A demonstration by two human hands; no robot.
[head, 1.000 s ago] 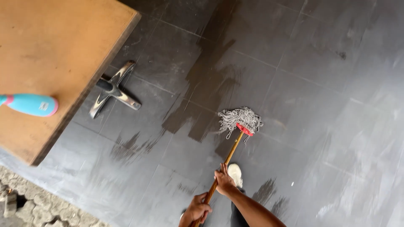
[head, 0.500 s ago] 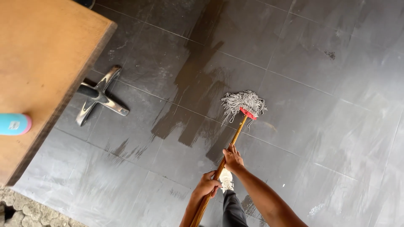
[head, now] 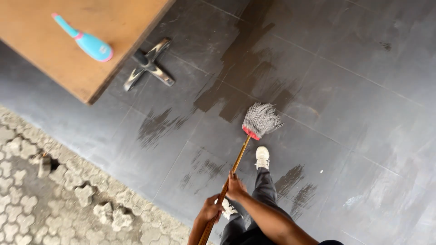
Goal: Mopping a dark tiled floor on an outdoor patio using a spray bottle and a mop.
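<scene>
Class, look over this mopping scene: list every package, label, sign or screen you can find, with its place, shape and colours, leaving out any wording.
None: no package, label, sign or screen shows anywhere in the view.
Closest candidate: a turquoise handled tool with pink trim, lying on the wooden table at upper left; no label visible on it.

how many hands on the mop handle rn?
2. Right hand grips higher up the mop handle; left hand grips below it, near the frame's bottom edge.

Wooden-handled mop (head: 249, 136), grey strands splayed on wet dark tiles
</scene>
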